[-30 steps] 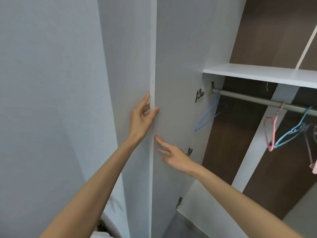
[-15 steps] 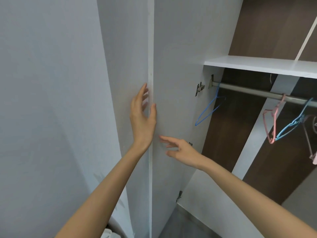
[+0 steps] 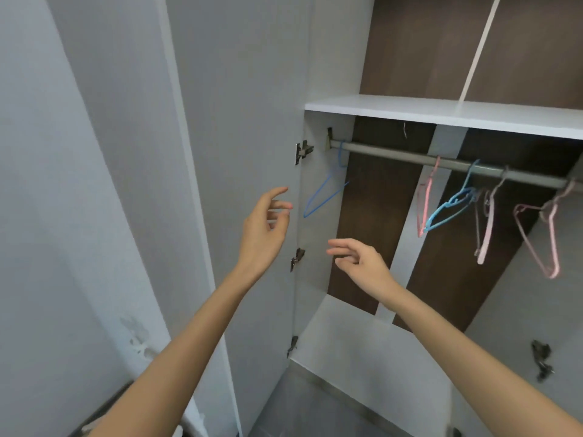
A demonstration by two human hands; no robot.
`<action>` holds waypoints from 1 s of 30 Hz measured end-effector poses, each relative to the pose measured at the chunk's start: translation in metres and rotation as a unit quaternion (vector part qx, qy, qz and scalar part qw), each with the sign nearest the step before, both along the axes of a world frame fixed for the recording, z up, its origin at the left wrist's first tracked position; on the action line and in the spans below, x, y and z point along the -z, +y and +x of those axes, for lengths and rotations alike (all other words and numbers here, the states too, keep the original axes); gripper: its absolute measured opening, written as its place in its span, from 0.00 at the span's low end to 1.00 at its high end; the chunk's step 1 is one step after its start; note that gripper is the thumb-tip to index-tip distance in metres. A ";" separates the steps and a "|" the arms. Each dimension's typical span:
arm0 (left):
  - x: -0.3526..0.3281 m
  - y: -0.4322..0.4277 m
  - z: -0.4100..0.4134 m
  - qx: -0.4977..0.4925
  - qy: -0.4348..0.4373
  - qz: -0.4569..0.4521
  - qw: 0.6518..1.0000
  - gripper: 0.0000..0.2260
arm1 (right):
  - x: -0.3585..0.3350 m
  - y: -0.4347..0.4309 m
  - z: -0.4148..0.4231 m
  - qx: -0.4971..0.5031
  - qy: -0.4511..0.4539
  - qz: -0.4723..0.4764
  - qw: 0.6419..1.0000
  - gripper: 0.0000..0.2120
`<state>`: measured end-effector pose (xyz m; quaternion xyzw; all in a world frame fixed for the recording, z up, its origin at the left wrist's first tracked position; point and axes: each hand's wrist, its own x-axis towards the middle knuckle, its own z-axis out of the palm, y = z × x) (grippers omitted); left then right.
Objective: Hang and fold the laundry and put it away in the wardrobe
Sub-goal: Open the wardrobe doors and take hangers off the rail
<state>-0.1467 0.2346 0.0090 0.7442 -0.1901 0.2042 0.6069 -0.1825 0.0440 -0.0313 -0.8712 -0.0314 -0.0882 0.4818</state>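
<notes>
The wardrobe stands open, its white door [image 3: 243, 121] swung out to the left. Inside, a grey metal rail [image 3: 410, 157] runs under a white shelf [image 3: 441, 113]. On the rail hang a thin blue hanger [image 3: 325, 197] at the far left, then a pink hanger [image 3: 424, 200], a light-blue hanger [image 3: 451, 211] and more pink ones [image 3: 542, 241] to the right. My left hand [image 3: 263, 228] hovers in front of the door's inner face with loosely bent fingers, holding nothing. My right hand [image 3: 362, 263] floats lower, near the door's hinge side, fingers relaxed and empty. No laundry is in view.
Metal hinges [image 3: 303, 151] sit along the door's inner edge, another hinge [image 3: 541, 361] at the lower right. A grey wall [image 3: 47, 216] fills the left. The wardrobe's back is dark brown with white stripes [image 3: 378, 231]. Part of a dark basket rim [image 3: 104, 411] shows at bottom left.
My left hand has come off the door's edge and moved right. My right hand has moved right, toward the wardrobe's inside. The view has turned right, showing more of the rail.
</notes>
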 end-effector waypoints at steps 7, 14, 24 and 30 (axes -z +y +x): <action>0.029 -0.085 0.005 0.070 0.062 0.019 0.995 0.15 | 0.008 -0.088 -0.023 0.102 0.011 0.043 0.994 0.16; 0.045 -0.163 0.061 0.112 0.081 0.045 0.989 0.16 | 0.007 -0.160 0.013 0.219 -0.025 0.071 0.973 0.14; 0.070 -0.319 0.192 0.205 0.168 0.101 0.959 0.17 | 0.014 -0.257 0.130 0.337 -0.011 0.093 0.937 0.20; 0.092 -0.388 0.241 0.291 0.234 0.160 0.914 0.21 | 0.018 -0.290 0.195 0.381 0.004 0.182 0.907 0.26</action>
